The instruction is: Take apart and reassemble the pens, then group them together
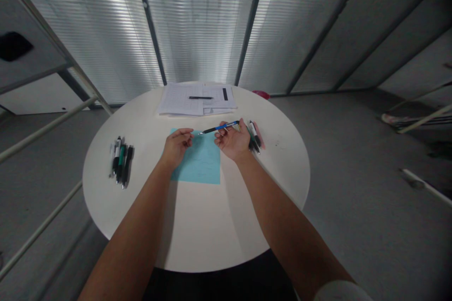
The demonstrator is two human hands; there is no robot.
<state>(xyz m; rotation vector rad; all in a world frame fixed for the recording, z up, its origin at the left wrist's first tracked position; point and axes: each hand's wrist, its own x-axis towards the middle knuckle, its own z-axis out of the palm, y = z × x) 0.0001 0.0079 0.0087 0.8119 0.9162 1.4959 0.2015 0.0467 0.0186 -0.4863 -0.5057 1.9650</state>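
A blue and black pen [226, 126] rests across the raised fingers of my right hand [235, 141], its silver tip pointing left. The thumb and fingers of that hand hold it near the rear end. My left hand [175, 147] hovers just left of the tip, apart from it, with loosely curved fingers and the index finger stretched out. I see nothing in it. Beneath both hands lies a light blue sheet of paper [199, 164] with faint marks on it.
On the round white table [205, 225], several pens [121, 162] lie at left. More pens [254, 134] lie beside my right hand, near a pink piece [260, 135]. Stacked papers [181, 99] with a dark pen [200, 98] on top are at the back. Metal rails [45, 127] stand at left.
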